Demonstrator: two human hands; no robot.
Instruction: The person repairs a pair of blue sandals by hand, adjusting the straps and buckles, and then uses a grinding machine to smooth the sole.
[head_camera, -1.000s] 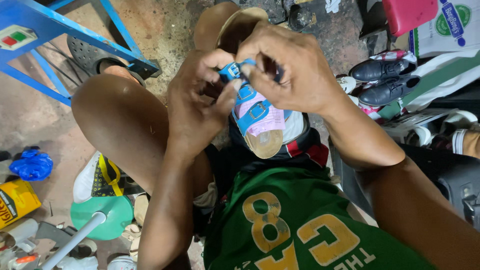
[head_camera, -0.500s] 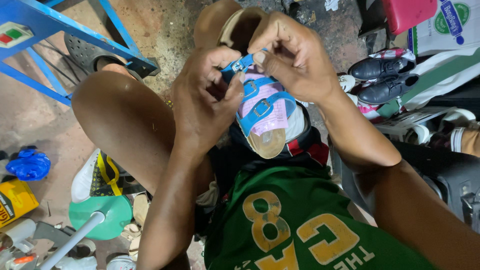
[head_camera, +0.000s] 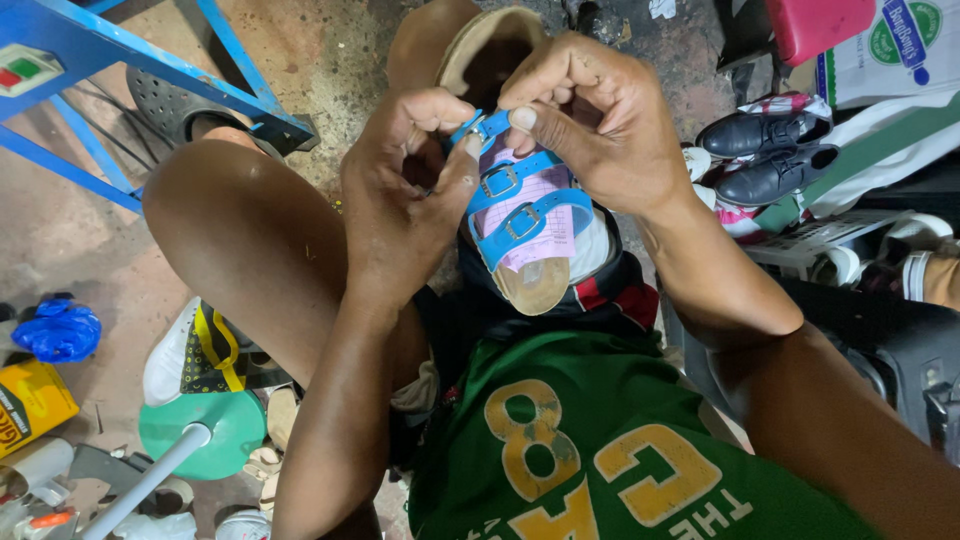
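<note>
A small child's sandal with a tan cork-coloured sole, pink checked footbed and three bright blue buckled straps (head_camera: 525, 225) is lying in the middle of the frame, resting on the person's lap between the bare knees. Its long axis is running almost straight up and down the picture, tilted slightly so that the rounded heel end is pointing toward the lower middle, at the green shirt with yellow lettering (head_camera: 600, 450), while the strapped front end is pointing toward the upper middle, away from the body.

Both hands are working at that far end. The left hand (head_camera: 405, 200) is coming in from the left of the frame, its thumb and forefinger pinching closed on the topmost blue strap (head_camera: 480, 128), with the palm lying against the sandal's left edge. The right hand (head_camera: 595, 120) is coming in from the right and from above, its fingertips likewise closing tightly on the same strap at its small metal buckle, thumb pressed down beside the left thumb. The two grips are touching, so neither hand is nearer than the other; the rest of the sandal is extending from both grips downward in the frame, toward the person.

The two lower straps are lying fastened and untouched, crossing the footbed. A pair of black leather shoes (head_camera: 765, 150) is sitting at the right, well apart, and a blue metal frame (head_camera: 150, 70) is crossing the upper left.
</note>
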